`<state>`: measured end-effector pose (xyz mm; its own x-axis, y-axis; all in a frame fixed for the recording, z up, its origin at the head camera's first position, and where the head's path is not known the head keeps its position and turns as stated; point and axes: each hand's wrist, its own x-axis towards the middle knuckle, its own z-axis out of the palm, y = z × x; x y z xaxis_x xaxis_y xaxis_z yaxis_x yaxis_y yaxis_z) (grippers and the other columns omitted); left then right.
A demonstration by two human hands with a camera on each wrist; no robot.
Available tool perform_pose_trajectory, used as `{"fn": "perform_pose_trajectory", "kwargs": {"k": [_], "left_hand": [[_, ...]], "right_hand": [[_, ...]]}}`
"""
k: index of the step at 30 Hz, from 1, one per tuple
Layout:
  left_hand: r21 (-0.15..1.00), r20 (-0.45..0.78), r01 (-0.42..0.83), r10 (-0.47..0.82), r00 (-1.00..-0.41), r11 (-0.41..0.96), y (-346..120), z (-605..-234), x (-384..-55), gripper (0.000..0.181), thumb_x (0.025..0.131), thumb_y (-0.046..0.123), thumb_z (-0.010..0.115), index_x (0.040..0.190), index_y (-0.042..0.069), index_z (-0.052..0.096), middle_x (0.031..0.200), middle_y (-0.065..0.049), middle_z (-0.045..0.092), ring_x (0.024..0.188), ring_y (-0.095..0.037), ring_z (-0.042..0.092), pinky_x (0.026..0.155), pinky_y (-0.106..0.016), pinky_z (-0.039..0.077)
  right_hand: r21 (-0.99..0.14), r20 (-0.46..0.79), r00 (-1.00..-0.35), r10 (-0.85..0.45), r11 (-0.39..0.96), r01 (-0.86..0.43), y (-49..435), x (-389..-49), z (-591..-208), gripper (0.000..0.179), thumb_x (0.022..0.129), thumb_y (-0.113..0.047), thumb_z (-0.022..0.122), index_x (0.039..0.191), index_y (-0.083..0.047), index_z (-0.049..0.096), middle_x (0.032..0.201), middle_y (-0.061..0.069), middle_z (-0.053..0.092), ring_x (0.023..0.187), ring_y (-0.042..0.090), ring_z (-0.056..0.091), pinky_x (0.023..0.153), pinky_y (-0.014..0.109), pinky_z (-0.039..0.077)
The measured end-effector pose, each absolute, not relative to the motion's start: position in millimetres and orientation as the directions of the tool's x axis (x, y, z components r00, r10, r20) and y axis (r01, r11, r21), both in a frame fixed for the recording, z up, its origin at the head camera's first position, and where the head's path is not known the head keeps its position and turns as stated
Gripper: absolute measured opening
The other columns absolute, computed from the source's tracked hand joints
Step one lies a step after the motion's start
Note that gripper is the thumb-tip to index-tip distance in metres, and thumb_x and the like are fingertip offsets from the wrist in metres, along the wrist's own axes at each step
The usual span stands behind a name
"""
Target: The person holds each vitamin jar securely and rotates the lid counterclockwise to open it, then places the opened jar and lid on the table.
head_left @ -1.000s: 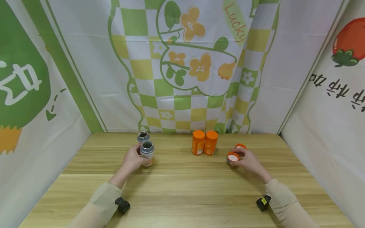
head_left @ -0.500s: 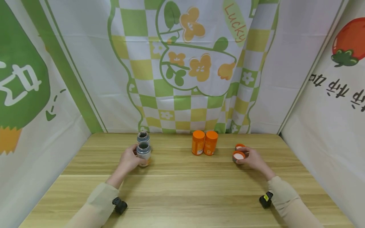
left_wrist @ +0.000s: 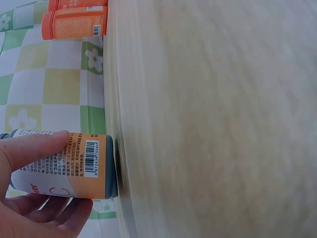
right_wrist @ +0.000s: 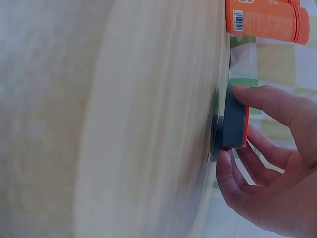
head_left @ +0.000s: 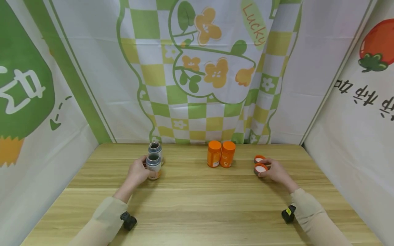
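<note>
My left hand (head_left: 139,172) grips an uncapped pill bottle (left_wrist: 91,166), its thumb along the printed label and the other fingers beneath in the left wrist view. The bottle stands upright, its grey mouth facing up in the head view. Right behind it is a second uncapped bottle (head_left: 155,148), partly covered by the first. Over on the right, my right hand (head_left: 277,173) pinches a grey bottle cap (right_wrist: 235,118) between thumb and fingers. This cap has an orange rim and white inside, turned upward. Just behind lies a similar cap (head_left: 259,159), its front partly hidden.
Two orange capped bottles, a left one (head_left: 214,154) and a right one (head_left: 227,154), stand side by side near the back of the wooden table (head_left: 197,212). A checkered curtain (head_left: 197,112) hangs at the table's back edge.
My left hand has shifted the held bottle slightly left, beside the rear bottle. My right hand has carried its cap to the right, in front of the other cap. The orange bottles stay put.
</note>
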<state>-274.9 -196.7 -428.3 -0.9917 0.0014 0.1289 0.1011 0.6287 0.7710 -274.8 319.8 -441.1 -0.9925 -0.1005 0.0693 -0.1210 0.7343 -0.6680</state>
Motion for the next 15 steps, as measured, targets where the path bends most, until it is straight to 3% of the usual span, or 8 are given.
{"fn": "perform_pose_trajectory", "kwargs": {"k": [15], "left_hand": [[0.77,0.065,0.043,-0.011,-0.998,0.636,-202.2,-426.3,-275.9,0.074,0.064,0.006,0.08,0.129,-0.008,0.048,0.118,-0.028,0.059,0.107,-0.041,0.057,0.092,-0.051,0.044]], "right_hand": [[-0.644,0.053,-0.996,-0.077,0.759,-0.092,322.1,-272.8,-439.6,0.054,0.071,-0.011,0.079,0.116,0.007,0.056,0.117,0.031,0.058,0.107,0.043,0.056,0.088,0.049,0.046]]}}
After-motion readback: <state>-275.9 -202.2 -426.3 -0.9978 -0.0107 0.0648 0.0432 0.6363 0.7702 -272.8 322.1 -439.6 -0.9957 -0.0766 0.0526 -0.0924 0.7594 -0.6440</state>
